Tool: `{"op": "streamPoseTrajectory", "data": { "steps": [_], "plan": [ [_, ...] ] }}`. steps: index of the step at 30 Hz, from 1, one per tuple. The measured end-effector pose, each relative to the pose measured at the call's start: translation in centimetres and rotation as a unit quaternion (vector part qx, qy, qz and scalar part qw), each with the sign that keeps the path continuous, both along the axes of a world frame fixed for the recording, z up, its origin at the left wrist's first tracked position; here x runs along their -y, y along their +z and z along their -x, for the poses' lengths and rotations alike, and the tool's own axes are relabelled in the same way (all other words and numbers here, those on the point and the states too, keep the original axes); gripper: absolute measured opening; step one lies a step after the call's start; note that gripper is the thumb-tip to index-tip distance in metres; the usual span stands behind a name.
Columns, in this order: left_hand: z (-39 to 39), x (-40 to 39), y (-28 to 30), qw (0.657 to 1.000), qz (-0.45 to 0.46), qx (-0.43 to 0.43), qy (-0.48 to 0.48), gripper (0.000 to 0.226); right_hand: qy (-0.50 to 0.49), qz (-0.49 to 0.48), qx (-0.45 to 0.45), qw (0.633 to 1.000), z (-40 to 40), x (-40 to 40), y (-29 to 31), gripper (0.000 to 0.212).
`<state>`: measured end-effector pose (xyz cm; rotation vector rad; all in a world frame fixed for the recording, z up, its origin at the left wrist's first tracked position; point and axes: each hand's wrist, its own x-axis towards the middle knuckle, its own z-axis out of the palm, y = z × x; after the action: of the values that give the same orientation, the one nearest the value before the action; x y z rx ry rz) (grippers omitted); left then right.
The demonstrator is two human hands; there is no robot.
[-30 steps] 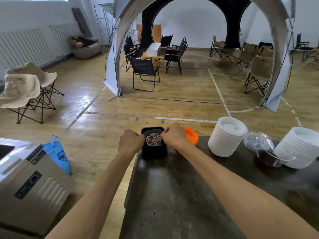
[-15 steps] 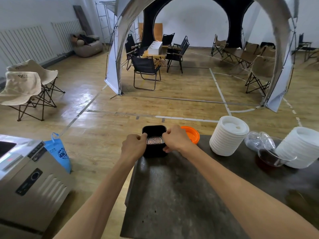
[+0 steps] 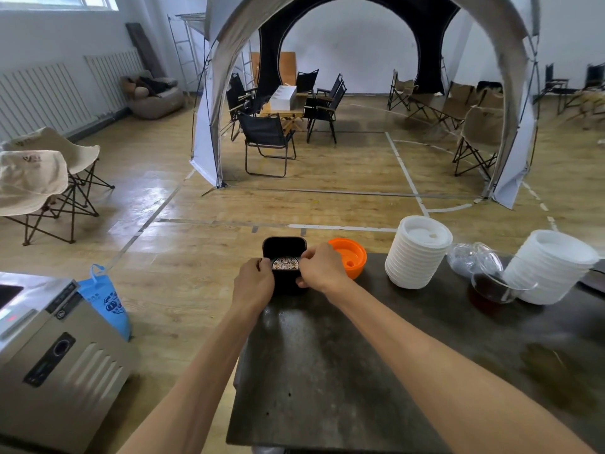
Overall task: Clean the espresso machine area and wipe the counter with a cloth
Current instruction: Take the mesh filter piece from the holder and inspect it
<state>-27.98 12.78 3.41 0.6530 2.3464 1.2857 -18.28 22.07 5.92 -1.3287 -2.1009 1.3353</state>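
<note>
I am gripping the black box (image 3: 284, 257) with my left hand (image 3: 253, 285) and right hand (image 3: 322, 268), fingers curled round its sides, at the dark counter's (image 3: 327, 371) far corner beside the orange lid (image 3: 348, 257)

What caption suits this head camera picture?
Both hands hold a black box at the counter corner, beside an orange lid.

No text is legible (the blue bag's (image 3: 109, 303) print is blurred).

wooden floor (image 3: 327, 204), arched tent (image 3: 510, 93), folding chairs (image 3: 266, 142), white walls (image 3: 353, 44)
</note>
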Motion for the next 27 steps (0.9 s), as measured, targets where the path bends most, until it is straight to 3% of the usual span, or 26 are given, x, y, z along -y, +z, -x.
{"op": "streamPoseTrajectory", "data": {
  "steps": [3,6,14,20,27],
  "plan": [
    [-1.1,1.1,0.9,0.998,-0.036,-0.053,0.027,0.039,-0.004,-0.017,-0.004,1.0,-1.7,-0.1,0.2,0.015],
    [-2.8,1.4,3.4,0.986,-0.109,-0.123,0.022,0.025,0.002,-0.026,-0.004,1.0,-4.9,-0.2,1.4,0.018],
    [-13.9,-3.2,9.2,0.945,-0.219,-0.062,-0.234,0.023,-0.038,-0.046,-0.031,0.998,-19.2,-1.4,6.4,0.015],
    [-25.3,-9.1,8.9,0.906,-0.214,-0.036,-0.363,0.018,-0.125,-0.049,-0.021,0.991,-31.1,-5.3,7.3,0.015],
    [-38.4,-17.4,5.0,0.889,-0.123,0.016,-0.441,0.019,-0.184,-0.058,0.038,0.981,-43.5,-12.8,3.8,0.018]
  ]
}}
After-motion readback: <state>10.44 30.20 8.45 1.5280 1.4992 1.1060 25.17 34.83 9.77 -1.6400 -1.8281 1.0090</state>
